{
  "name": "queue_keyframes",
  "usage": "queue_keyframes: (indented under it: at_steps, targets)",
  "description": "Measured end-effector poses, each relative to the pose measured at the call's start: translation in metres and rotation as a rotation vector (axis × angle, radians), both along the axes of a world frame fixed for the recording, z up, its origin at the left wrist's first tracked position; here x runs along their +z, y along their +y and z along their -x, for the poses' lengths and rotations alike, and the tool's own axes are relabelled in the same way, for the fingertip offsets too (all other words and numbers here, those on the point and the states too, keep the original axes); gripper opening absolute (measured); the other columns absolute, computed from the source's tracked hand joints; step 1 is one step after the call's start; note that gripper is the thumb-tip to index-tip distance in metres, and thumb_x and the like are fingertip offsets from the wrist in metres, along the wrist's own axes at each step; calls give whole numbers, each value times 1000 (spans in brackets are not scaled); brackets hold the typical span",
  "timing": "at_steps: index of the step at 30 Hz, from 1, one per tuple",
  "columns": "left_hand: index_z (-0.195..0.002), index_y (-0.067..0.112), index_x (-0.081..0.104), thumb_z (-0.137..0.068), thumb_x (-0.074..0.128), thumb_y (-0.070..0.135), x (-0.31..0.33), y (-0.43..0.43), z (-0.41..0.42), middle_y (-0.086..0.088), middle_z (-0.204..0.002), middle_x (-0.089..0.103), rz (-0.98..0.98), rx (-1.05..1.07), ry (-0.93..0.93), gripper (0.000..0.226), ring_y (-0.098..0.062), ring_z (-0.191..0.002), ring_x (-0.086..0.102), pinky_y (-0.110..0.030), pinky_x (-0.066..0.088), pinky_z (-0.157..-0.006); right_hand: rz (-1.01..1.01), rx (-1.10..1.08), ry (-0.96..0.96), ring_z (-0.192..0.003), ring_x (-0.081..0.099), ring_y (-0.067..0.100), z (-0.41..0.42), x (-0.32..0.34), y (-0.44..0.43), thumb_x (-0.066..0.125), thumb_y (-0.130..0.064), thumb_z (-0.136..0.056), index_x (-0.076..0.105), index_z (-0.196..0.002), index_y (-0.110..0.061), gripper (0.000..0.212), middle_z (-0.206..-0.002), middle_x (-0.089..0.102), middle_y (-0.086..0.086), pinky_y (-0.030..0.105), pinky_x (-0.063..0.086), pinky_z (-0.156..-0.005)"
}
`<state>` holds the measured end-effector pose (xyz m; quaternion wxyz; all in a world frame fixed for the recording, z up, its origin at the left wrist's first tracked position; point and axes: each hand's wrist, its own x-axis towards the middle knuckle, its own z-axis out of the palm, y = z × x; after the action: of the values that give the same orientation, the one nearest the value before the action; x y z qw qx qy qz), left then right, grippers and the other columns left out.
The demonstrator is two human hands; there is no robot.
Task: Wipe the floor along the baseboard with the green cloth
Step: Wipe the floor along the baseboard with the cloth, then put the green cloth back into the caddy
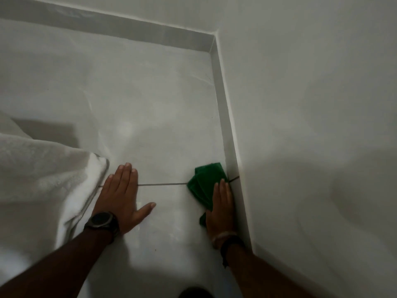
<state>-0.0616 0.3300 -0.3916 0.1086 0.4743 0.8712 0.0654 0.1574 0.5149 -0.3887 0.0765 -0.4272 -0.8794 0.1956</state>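
The green cloth (204,183) lies crumpled on the white tiled floor (150,104), right against the grey baseboard (225,117) that runs along the right wall. My right hand (221,209) presses flat on the near part of the cloth, its side touching the baseboard; cloth shows beyond the fingertips and beside the palm. My left hand (122,196) rests flat on the floor with fingers spread, a dark watch on its wrist, holding nothing. A dark grout line runs between the two hands.
A white bedsheet or blanket (43,179) hangs down to the floor at the left, just beside my left hand. A second baseboard (107,20) runs along the far wall and meets the right one in the corner. The white wall (311,104) fills the right side.
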Motion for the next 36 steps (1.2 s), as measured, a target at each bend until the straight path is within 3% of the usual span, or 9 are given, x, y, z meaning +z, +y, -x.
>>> queue_keyframes:
  at_steps: [3, 7, 11, 15, 20, 25, 28, 31, 36]
  targets:
    - [-157, -1, 24, -85, 39, 84, 4, -9, -5, -23, -166, 20, 38, 8, -41, 113, -39, -154, 16, -54, 20, -121, -11, -14, 0, -143, 6, 22, -42, 0, -39, 62, 9, -60, 24, -144, -5, 93, -151, 29, 13, 27, 3, -114]
    - [-155, -1, 30, -82, 42, 86, 21, -21, -15, -24, -163, 29, 33, 14, -82, 114, -40, -151, 24, -53, 23, -118, 38, 0, 15, -144, -5, 4, -72, -5, -55, 49, 13, -60, 27, -145, -10, 90, -157, -4, -20, 18, 3, -114]
    - [-155, -2, 31, -84, 35, 87, 69, -18, -22, -26, -161, 32, 31, -3, -94, 114, -43, -148, 31, -56, 30, -117, 165, -214, -33, -124, 49, 39, -54, 32, -53, 71, 26, -52, 58, -119, 6, 71, -139, 43, 3, 9, 2, -111]
    - [-154, -3, 32, -85, 34, 86, 143, -25, -38, -26, -162, 28, 63, -20, -84, 113, -42, -149, 30, -56, 32, -116, 221, -226, 43, -130, 42, 36, -39, 133, -54, 62, 13, -78, 48, -131, 1, 56, -140, 47, 20, 35, 21, -115]
    - [-157, -2, 25, -86, 38, 84, 283, -41, -50, -23, -166, 22, 13, -3, -58, 113, -37, -154, 19, -52, 24, -120, 273, -221, 112, -135, 38, 31, -25, 286, -52, 53, 4, -89, 46, -134, -7, 47, -143, 44, 15, 41, 28, -113]
    - [-154, -4, 32, -87, 37, 83, 452, -84, -48, -24, -163, 27, 44, 77, -59, 110, -40, -150, 29, -49, 17, -120, 369, -172, 153, -101, 63, 35, -11, 440, -62, 38, -31, -90, 42, -125, -35, 36, -118, 61, 6, 54, 56, -78]
    - [-153, -4, 35, -87, 36, 83, 540, -130, -45, -22, -162, 27, 56, 168, -53, 108, -39, -150, 29, -46, 12, -120, 405, -37, 152, -102, 63, 36, 14, 527, -87, 36, -32, -87, 40, -128, -35, 41, -121, 59, 7, 56, 56, -78]
    - [-154, -1, 34, -87, 36, 85, 593, -183, -44, -20, -163, 28, 104, 271, -83, 109, -37, -149, 30, -46, 15, -118, 362, 57, 201, -119, 53, 35, 48, 594, -127, 52, 0, -87, 50, -130, -12, 45, -132, 55, 14, 53, 44, -100]
    - [-150, -3, 42, -86, 38, 86, 616, -264, -27, -21, -159, 37, 187, 447, -92, 110, -38, -143, 43, -39, 10, -118, 272, 403, 209, -132, 39, 26, 116, 611, -190, 55, 13, -78, 51, -129, -4, 54, -137, 50, 12, 18, 17, -113]
